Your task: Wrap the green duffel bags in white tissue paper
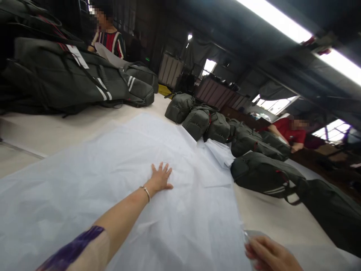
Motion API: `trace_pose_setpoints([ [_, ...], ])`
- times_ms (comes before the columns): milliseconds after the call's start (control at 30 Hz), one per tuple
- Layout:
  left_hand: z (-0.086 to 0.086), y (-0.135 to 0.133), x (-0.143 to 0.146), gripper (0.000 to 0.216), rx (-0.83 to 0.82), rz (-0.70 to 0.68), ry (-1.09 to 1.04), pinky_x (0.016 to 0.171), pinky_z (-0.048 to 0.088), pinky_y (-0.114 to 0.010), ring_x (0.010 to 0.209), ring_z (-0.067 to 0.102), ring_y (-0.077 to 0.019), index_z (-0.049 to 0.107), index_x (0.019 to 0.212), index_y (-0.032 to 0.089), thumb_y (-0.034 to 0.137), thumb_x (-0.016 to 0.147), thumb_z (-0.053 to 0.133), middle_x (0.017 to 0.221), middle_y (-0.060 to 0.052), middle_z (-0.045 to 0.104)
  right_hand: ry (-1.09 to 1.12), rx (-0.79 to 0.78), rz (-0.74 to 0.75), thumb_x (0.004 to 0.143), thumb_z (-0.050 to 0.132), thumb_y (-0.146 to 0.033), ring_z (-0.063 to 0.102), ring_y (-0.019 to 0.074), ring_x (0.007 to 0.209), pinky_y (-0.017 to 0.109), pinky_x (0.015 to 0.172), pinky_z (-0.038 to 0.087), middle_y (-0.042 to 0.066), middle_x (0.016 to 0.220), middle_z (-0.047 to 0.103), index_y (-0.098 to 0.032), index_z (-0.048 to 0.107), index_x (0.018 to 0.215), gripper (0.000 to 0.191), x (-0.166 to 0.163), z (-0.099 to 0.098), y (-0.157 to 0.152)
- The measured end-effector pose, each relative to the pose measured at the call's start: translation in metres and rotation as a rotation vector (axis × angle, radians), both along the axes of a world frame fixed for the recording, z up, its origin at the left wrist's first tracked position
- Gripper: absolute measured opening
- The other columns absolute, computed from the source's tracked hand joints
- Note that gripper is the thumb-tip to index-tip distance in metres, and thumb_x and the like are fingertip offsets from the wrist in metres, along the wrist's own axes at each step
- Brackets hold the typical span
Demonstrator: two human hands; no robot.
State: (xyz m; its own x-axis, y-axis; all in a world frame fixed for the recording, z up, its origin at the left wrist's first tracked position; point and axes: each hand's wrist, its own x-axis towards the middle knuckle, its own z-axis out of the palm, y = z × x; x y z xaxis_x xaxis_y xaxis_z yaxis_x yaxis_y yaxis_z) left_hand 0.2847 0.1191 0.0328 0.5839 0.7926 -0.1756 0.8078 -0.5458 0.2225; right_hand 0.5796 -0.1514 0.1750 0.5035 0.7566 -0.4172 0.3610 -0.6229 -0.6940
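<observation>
The pale plastic sheet [84,180] lay over the near part of the table [270,218], mostly spread out; what looked like its far right corner [220,150] was bunched against the dark backpacks [262,175], and creases crossed it, so the spreading seemed well along but incomplete. The left hand [160,178] rested flat mid-sheet, fingers splayed, gripping nothing. At near right, the right hand [265,252] had its fingers curled closed, apparently pinching the sheet's right edge. A white tag [78,56] lay on the left backpack [70,82]; no writing or brand was legible.
</observation>
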Motion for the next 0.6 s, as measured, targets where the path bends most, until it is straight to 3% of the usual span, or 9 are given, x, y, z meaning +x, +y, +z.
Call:
trace_pose_setpoints([
  [33, -0.002, -0.001, 0.000, 0.087, 0.001, -0.001, -0.010, 0.107, 0.014, -0.078, 0.148, 0.013, -0.0435, 0.031, 0.153, 0.024, 0.066, 0.082, 0.060, 0.162, -0.014, 0.020, 0.068, 0.001, 0.084, 0.061, 0.077, -0.068, 0.070, 0.0312, 0.083, 0.038, 0.069, 0.059, 0.012, 0.083, 0.073, -0.022, 0.069, 0.072, 0.047, -0.016, 0.008, 0.028],
  [133, -0.005, -0.003, 0.000, 0.089, -0.004, -0.008, -0.027, 0.106, 0.012, -0.080, 0.148, 0.011, -0.0447, 0.031, 0.153, 0.025, 0.069, 0.081, 0.059, 0.162, -0.014, 0.019, 0.196, 0.121, 0.333, 0.073, 0.073, -0.058, 0.070, 0.0242, 0.084, 0.034, 0.075, 0.057, 0.010, 0.087, 0.074, -0.018, 0.068, 0.078, 0.041, -0.071, 0.017, 0.131],
  [233, -0.007, -0.001, 0.001, 0.092, -0.011, 0.000, -0.032, 0.106, 0.009, -0.080, 0.148, 0.007, -0.0461, 0.030, 0.153, 0.027, 0.073, 0.079, 0.059, 0.162, -0.014, 0.017, 0.317, 0.143, 0.439, 0.072, 0.077, -0.053, 0.070, 0.0184, 0.079, 0.028, 0.071, 0.056, 0.009, 0.087, 0.074, -0.016, 0.066, 0.080, 0.039, -0.112, 0.002, 0.231],
  [300, -0.008, 0.000, 0.003, 0.094, -0.025, 0.008, -0.041, 0.107, 0.007, -0.081, 0.148, 0.006, -0.0467, 0.030, 0.154, 0.026, 0.074, 0.078, 0.059, 0.162, -0.014, 0.016, 0.269, 0.115, 0.434, 0.074, 0.076, -0.049, 0.069, 0.0152, 0.075, 0.024, 0.067, 0.055, 0.007, 0.085, 0.073, -0.016, 0.064, 0.079, 0.035, -0.123, -0.018, 0.281],
  [433, -0.010, 0.001, 0.006, 0.095, -0.065, 0.008, -0.051, 0.106, 0.003, -0.082, 0.148, 0.004, -0.0465, 0.028, 0.154, 0.026, 0.075, 0.078, 0.058, 0.162, -0.013, 0.015, 0.057, 0.016, 0.352, 0.079, 0.074, -0.038, 0.066, 0.0120, 0.062, 0.021, 0.056, 0.051, 0.004, 0.073, 0.072, -0.018, 0.060, 0.070, 0.027, -0.114, -0.065, 0.344],
  [600, -0.019, 0.003, 0.010, 0.103, -0.078, 0.011, -0.065, 0.105, 0.001, -0.084, 0.148, 0.000, -0.0466, 0.025, 0.155, 0.028, 0.078, 0.073, 0.061, 0.162, -0.013, 0.011, -0.191, -0.162, 0.304, 0.065, 0.084, -0.028, 0.056, 0.0164, 0.042, 0.026, 0.045, 0.044, 0.003, 0.043, 0.058, -0.019, 0.056, 0.052, 0.033, -0.091, -0.112, 0.381],
])
